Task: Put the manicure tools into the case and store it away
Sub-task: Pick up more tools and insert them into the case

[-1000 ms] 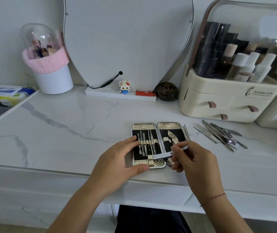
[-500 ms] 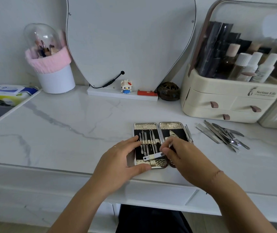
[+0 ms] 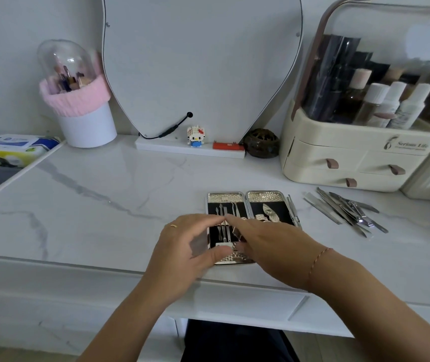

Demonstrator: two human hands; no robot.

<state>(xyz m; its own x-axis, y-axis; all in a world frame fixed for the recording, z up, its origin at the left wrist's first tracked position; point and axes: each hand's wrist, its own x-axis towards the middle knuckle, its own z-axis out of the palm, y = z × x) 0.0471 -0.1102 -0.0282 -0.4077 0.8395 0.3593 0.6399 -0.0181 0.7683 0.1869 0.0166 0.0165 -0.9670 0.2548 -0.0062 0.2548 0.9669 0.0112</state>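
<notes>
— Step in hand?
— A tool point(image 3: 223, 245) is being seated in the case point(image 3: 266, 196), which is gripped by the left hand point(image 3: 182, 246); the right hand's point(image 3: 268, 239) hold cannot be told.
— Next?
— Loose tools point(image 3: 344, 210), right of the case, must be fetched.

Glossy, grey-veined white marble-look counter point(image 3: 104, 205); rectangular case point(image 3: 264, 197) of embossed shiny metal with matt black lining; loose polished steel manicure tools point(image 3: 347, 209); fuzzy pink knit cuff point(image 3: 78, 99).

"Serious Life" on cosm. organizer point(image 3: 339, 148)
</notes>
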